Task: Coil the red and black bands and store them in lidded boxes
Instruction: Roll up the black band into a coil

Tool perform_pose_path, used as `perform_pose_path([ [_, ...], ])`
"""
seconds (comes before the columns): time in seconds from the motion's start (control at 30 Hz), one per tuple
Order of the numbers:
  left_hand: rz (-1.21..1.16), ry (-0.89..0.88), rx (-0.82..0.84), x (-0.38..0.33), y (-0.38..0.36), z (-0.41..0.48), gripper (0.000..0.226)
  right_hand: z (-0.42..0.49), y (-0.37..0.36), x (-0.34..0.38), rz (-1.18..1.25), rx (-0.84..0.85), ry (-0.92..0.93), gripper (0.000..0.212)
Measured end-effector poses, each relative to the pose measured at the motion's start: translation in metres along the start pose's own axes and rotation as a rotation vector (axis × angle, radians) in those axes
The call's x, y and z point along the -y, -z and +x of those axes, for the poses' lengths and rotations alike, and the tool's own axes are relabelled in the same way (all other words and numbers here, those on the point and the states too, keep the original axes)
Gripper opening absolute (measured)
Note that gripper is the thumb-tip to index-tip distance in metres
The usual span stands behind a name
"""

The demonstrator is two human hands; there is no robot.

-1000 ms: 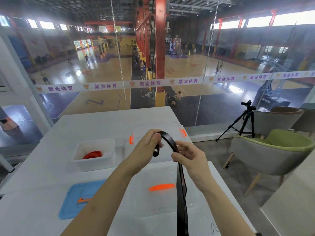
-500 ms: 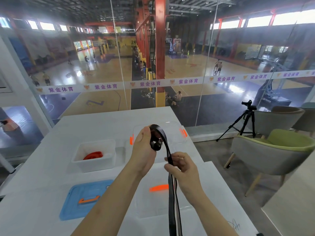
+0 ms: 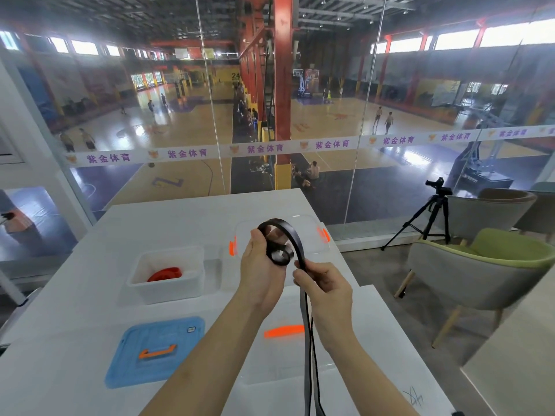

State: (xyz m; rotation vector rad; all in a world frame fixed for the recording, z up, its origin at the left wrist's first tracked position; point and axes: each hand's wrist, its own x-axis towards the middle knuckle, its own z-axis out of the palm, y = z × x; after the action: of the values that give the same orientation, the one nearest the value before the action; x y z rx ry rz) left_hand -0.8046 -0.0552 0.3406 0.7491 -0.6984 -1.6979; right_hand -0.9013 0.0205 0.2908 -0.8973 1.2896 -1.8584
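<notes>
head view: the left hand [image 3: 260, 265] curls its fingers round the small coil of the black band [image 3: 295, 240]; the right hand [image 3: 326, 285] pinches the tail just beneath. keep that tail taut, turns flat — the coil perhaps looks loose. the red band [image 3: 165, 274] lies in a box [image 3: 168, 292] left of the fingers.

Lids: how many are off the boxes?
2. A blue lid lies at near left; a clear lid with an orange handle lies right of it. None looks hidden.
</notes>
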Motion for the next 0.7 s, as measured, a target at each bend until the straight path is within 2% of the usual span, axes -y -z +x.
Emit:
perform_pose_path([
  [0.13,-0.037,0.028,-0.007,0.006,-0.003,-0.001,0.049,0.001,-0.004,0.006,-0.03,-0.006,0.015,0.021],
  [0.37,0.009,0.093,0.009,0.015,-0.002,-0.004,0.056,-0.001,-0.005,0.008,-0.01,-0.054,0.05,0.018],
  [0.47,0.035,0.101,0.028,0.017,-0.002,-0.009,0.051,-0.001,-0.004,0.008,-0.009,-0.079,0.065,0.015],
  [0.6,0.144,0.076,0.071,0.016,0.004,-0.01,0.045,0.005,0.003,0.008,0.003,-0.12,0.057,0.011],
  [0.7,0.426,-0.048,0.112,0.005,0.019,-0.005,0.031,0.011,0.014,0.01,-0.027,-0.093,0.081,0.017],
])
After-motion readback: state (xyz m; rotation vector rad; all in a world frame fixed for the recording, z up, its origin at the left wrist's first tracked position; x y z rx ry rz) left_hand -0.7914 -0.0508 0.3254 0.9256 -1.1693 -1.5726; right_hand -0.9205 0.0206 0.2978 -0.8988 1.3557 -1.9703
